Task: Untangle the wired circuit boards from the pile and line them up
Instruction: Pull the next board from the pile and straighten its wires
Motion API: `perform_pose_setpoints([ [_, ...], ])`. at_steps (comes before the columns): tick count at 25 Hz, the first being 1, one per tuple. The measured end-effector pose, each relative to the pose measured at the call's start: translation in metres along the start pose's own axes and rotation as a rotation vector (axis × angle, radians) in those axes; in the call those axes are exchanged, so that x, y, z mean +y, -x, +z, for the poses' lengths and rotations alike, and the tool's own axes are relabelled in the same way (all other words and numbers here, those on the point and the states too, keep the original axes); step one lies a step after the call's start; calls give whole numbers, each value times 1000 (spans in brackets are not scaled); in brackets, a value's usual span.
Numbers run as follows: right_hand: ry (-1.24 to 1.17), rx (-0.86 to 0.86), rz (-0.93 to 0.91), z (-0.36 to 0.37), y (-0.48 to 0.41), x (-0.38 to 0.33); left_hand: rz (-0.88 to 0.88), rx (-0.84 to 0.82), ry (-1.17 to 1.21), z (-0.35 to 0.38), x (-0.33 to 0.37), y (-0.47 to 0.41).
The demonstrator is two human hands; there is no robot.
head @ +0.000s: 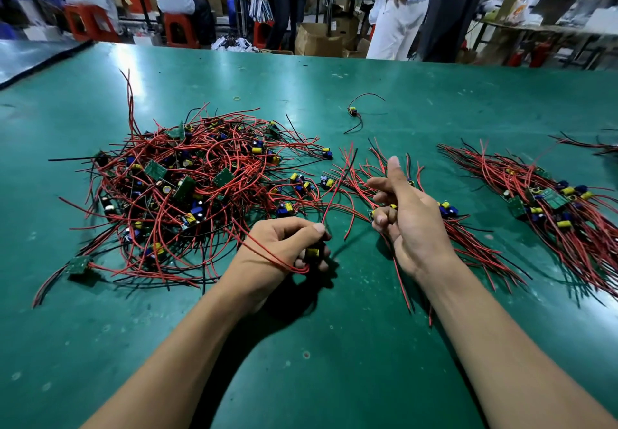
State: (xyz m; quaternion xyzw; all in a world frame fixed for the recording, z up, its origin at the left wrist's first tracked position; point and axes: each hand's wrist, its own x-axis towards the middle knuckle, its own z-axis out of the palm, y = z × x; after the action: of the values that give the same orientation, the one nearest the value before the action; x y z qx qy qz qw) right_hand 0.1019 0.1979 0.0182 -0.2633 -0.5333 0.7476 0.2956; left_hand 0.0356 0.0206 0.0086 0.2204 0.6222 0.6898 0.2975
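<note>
Left hand (284, 244) is gripping a wired board (314, 252) at 6 o'clock, its red lead (267, 254) draping over that hand toward the pile (174, 181) at 10 o'clock, so I am flagging a snag dragging neighbours; right hand (408, 217), grasp undeterminable, is hovering.

One wide-angle view looks from the person's head, forward and down over the green table (334, 355). The left hand (287, 244) and right hand (409, 217) lie close, mid-frame; the workshop (321, 35) runs along the top.
</note>
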Motion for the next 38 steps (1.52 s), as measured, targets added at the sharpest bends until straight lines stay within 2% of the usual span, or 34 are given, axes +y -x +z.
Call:
perform_pose_setpoints([
  [3, 106, -65, -65, -2, 2, 1, -38, 87, 173, 2, 4, -2],
  [5, 271, -201, -141, 1, 9, 4, -33, 155, 251, 3, 5, -3],
  [9, 278, -554, -45, 10, 23, 10, 2, 198, 356, 6, 5, -2],
  [12, 365, -673, -21, 13, 29, 12, 25, 239, 404, 7, 5, -3],
  [14, 433, -660, -41, 19, 34, 16, 10, 241, 433, 7, 5, -3],
  [17, 399, -513, -98, 25, 34, 16, -12, 207, 440, 5, 5, -2],
  [19, 333, -423, -49, 23, 31, 15, -33, 185, 462, 4, 7, -1],
  [22, 191, -388, 84, 21, 30, 14, -47, 143, 525, 3, 8, 0],
  [27, 1, -295, 140, 23, 25, 7, -7, 60, 360, 2, 4, -1],
  [29, -29, -326, 184, 18, 22, 3, -44, 19, 318, -1, 5, -2],
  [34, 18, -554, 259, 15, 28, -2, -115, -44, 250, -5, 9, 0],
  [38, 106, -522, 227, 19, 30, 0, -89, -105, 267, -1, 8, 4],
])
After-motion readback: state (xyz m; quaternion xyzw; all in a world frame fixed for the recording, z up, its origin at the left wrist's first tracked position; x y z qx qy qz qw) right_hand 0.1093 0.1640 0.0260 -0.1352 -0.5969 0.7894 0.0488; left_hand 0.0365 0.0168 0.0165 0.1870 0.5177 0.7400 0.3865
